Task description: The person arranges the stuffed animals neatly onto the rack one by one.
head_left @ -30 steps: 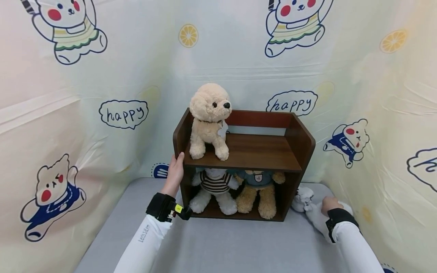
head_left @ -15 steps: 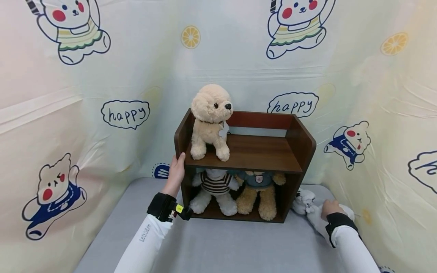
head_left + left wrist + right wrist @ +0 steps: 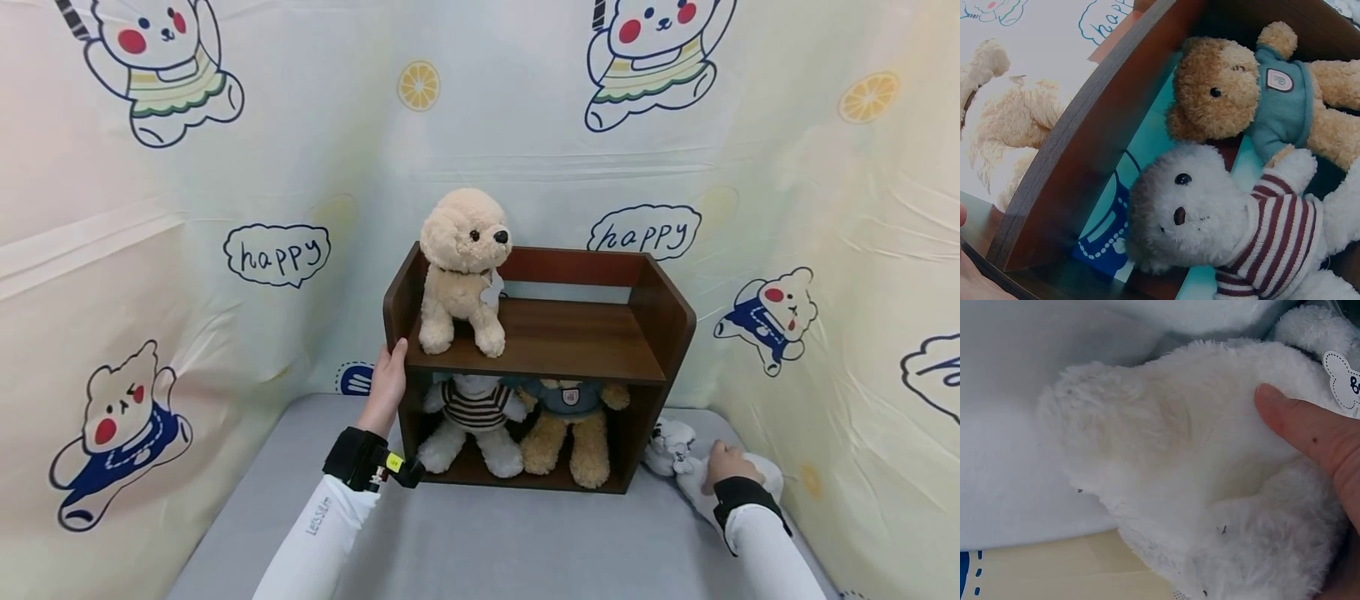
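A dark brown two-tier wooden shelf [image 3: 577,329] stands on the grey surface. My left hand [image 3: 386,382] holds its left side panel at mid height. To the right of the shelf, a white plush toy [image 3: 767,477] lies on its side, its head near the shelf's foot. My right hand [image 3: 727,465] grips its body; in the right wrist view the thumb [image 3: 1310,431] presses into the fur and the other fingers are hidden. A cream plush dog [image 3: 463,275] sits on the top board at the left.
On the lower tier sit a white plush in a striped sweater [image 3: 1279,234] and a brown teddy bear [image 3: 1219,87] in a blue-green shirt. Patterned curtains [image 3: 517,108] surround the grey table [image 3: 480,550] at the back and sides.
My right hand and the white plush toy have shifted slightly toward the front right. My left hand stays on the shelf's side. The head view has tilted a little.
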Demonstrator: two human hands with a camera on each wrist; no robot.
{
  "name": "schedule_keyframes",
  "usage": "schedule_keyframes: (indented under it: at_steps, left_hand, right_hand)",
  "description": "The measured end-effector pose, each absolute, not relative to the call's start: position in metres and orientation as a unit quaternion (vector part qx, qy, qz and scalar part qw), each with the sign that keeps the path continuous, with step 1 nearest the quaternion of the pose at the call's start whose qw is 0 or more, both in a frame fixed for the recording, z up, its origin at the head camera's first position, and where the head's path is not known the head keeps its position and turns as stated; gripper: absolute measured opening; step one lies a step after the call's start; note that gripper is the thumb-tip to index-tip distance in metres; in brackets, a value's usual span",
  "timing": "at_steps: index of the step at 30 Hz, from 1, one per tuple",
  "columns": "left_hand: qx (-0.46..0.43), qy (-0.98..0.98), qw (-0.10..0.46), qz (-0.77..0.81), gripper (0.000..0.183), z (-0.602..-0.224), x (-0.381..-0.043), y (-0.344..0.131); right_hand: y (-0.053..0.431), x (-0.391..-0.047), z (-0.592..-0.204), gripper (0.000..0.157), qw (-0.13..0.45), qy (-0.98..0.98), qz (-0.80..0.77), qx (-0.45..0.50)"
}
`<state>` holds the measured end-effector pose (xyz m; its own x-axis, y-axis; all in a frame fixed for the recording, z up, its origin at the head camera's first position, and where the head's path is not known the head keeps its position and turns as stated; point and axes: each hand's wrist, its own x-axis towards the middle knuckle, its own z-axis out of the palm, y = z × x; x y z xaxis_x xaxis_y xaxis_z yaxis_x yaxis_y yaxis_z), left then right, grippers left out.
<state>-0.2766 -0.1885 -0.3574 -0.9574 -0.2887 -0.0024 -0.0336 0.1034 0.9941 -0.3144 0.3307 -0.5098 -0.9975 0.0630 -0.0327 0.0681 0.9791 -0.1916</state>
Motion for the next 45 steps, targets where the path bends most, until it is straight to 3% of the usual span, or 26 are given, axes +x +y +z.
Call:
schedule_keyframes:
  at_steps: [23, 38, 45]
  left_hand:
    - [0.105, -0.737, 0.106, -0.659, 0.058, -0.357, -0.275, -0.188]
    - [0.104, -0.738, 0.104, -0.658, 0.059, -0.358, -0.275, -0.188]
    - [0.104, -0.737, 0.102, -0.660, 0.059, -0.358, -0.275, -0.188]
  right_hand:
    - [0.346, -0.319, -0.503, 0.065, 0.014, 0.993, -0.108, -0.051]
    - [0.354, -0.312, -0.498, 0.054, -0.010, 0.986, -0.143, -0.081]
    - [0.354, -0.303, -0.495, 0.055, -0.055, 0.982, -0.160, -0.089]
